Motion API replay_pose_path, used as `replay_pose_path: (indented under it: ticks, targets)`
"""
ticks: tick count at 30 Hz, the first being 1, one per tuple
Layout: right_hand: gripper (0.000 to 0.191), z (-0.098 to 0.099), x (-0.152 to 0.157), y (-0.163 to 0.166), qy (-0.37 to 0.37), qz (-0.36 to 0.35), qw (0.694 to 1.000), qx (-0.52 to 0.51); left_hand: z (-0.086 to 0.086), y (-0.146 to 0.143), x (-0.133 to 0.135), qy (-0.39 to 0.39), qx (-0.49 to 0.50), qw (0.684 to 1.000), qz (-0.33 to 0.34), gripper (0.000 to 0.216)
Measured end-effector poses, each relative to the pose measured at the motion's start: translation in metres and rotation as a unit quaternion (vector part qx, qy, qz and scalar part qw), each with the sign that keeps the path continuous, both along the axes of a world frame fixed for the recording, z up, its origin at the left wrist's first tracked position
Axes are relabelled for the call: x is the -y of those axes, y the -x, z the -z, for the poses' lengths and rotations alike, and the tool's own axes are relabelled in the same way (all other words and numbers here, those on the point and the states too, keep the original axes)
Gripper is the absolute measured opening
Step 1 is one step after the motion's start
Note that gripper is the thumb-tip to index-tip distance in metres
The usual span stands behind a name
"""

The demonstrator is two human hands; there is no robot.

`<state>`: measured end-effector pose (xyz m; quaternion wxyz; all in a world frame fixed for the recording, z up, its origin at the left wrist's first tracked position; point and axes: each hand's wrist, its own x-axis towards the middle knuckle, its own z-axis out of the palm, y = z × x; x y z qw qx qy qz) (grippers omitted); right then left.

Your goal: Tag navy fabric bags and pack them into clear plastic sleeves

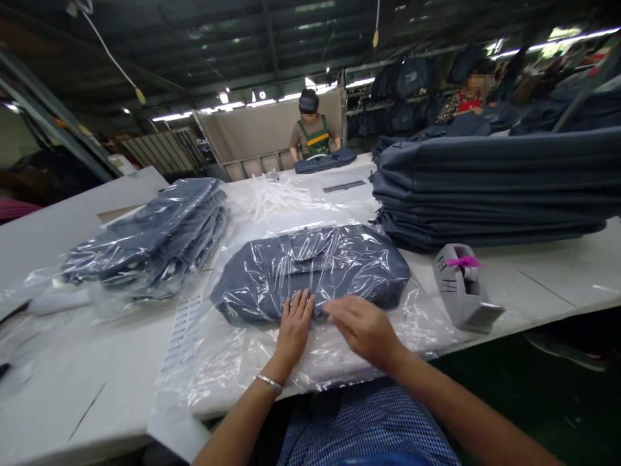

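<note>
A dark blue bag (334, 259) in a clear plastic sleeve lies flat on the white table in front of me. My left hand (295, 327) rests on the near edge of the bag with its fingers stretched out, a bracelet on the wrist. Just to its right is my right hand (361, 327), its fingers drawn together and bent at the bag's near edge; whatever is between them is hidden. Loose clear plastic (242, 369) spreads from the bag toward the table's front edge, under both hands.
A grey tape dispenser (458, 288) stands at right, before a tall stack of dark blue bags (495, 188). Plastic-wrapped bags (150, 239) are piled at left. White strips (276, 194) lie behind. Across the table, a person (313, 133) handles another bag; a second person (473, 97) is farther right.
</note>
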<state>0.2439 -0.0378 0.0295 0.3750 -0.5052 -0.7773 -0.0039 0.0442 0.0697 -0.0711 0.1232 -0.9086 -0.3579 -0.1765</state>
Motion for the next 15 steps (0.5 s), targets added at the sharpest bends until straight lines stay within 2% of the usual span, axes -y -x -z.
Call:
replay_pose_path:
  ticks: [1,3,6,8,10,12,14,15]
  targets:
    - [0.032,-0.002,-0.018,-0.013,-0.021,0.039,0.998,0.035,-0.001,-0.001,0.002,0.002,0.001,1.000,-0.004,0.064]
    - [0.045,0.006,-0.051,-0.040,-0.010,0.109,0.987,0.116,0.000,-0.002,0.007,0.013,0.002,1.000,-0.009,0.068]
    - [0.056,0.043,-0.074,-0.074,0.031,0.161,0.965,0.203,-0.003,0.000,0.020,0.050,-0.004,0.999,0.007,0.072]
    - [0.058,0.068,-0.071,-0.089,0.039,0.153,0.960,0.233,-0.016,0.005,0.030,0.100,-0.012,0.994,0.042,0.070]
    - [0.058,0.084,-0.065,-0.097,0.034,0.139,0.957,0.251,-0.042,0.014,0.035,0.175,-0.019,0.979,0.101,0.067]
    - [0.058,0.089,-0.061,-0.102,0.026,0.129,0.956,0.263,-0.079,0.025,0.027,0.241,-0.008,0.959,0.147,0.067]
    - [0.059,0.086,-0.061,-0.110,0.025,0.116,0.955,0.271,-0.113,0.039,0.003,0.234,0.030,0.965,0.114,0.058]
    - [0.060,0.084,-0.063,-0.115,0.025,0.108,0.955,0.275,-0.123,0.047,-0.012,0.189,0.039,0.978,0.075,0.052]
